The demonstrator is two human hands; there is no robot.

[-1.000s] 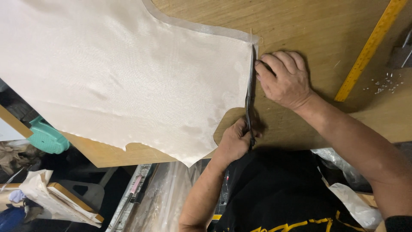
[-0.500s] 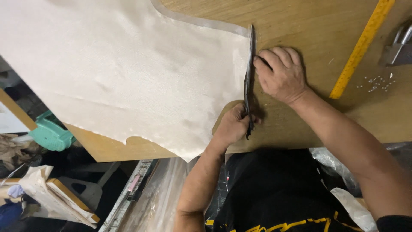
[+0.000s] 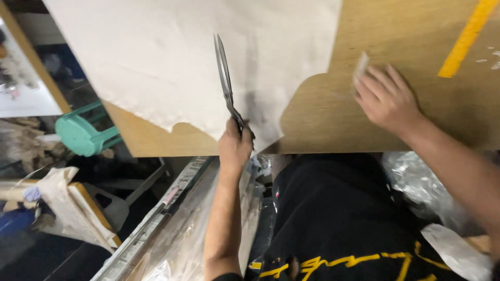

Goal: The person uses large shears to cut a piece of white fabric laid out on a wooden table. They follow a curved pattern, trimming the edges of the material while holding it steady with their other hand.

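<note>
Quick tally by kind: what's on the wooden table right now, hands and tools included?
Hands: 2, left hand gripping the scissors, right hand flat on the table
Scissors: 1
Cream fabric sheet: 1
Small fabric scrap at the right fingertips: 1
Yellow ruler: 1
Total: 6

The setting is a tailoring or cutting workshop. A broad plywood worktop (image 3: 396, 119) carries a large sheet of pale fabric (image 3: 172, 57). Long-bladed shears (image 3: 225, 78) lie over the fabric. A yellow measuring rule (image 3: 466, 36) lies at the far right. Below the near edge stand a teal plastic stool (image 3: 83, 135) and clear plastic sheeting (image 3: 182, 234).
</note>
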